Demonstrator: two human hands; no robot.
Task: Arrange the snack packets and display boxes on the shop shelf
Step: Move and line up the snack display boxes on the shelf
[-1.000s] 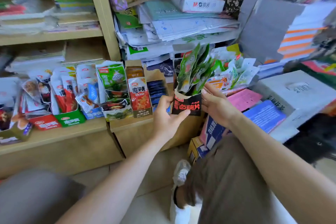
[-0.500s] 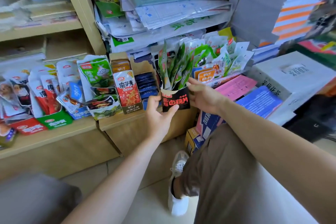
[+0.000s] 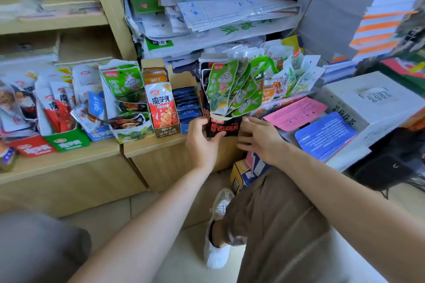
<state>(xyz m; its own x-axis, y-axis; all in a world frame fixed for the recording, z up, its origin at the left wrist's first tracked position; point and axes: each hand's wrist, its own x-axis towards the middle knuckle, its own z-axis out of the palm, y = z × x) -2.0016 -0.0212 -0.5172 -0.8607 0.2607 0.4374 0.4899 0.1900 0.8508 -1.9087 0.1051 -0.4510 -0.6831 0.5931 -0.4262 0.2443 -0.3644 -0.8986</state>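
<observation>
A black display box [image 3: 226, 126] with red lettering stands at the front edge of the wooden shelf [image 3: 151, 147], filled with several green snack packets [image 3: 232, 85] that fan upward. My left hand [image 3: 202, 140] grips the box's left side, thumb on its front. My right hand [image 3: 257, 135] is at the box's right side, its fingers fairly straight and its fingertips touching the box's edge. To the left stand an orange-red snack box [image 3: 162, 110] and a box of blue packets [image 3: 187, 108].
More snack boxes and loose packets [image 3: 57, 108] crowd the shelf to the left. Green-and-white packets [image 3: 285, 76] lean behind the box on the right. Paper stacks [image 3: 218, 14] fill the shelf above. A pink sheet [image 3: 296, 112], a blue packet [image 3: 326, 135] and a white carton [image 3: 368, 99] lie right.
The black box has been carried forward and left onto the shelf beside the blue packets. My right hand has loosened from holding it to touching its right edge.
</observation>
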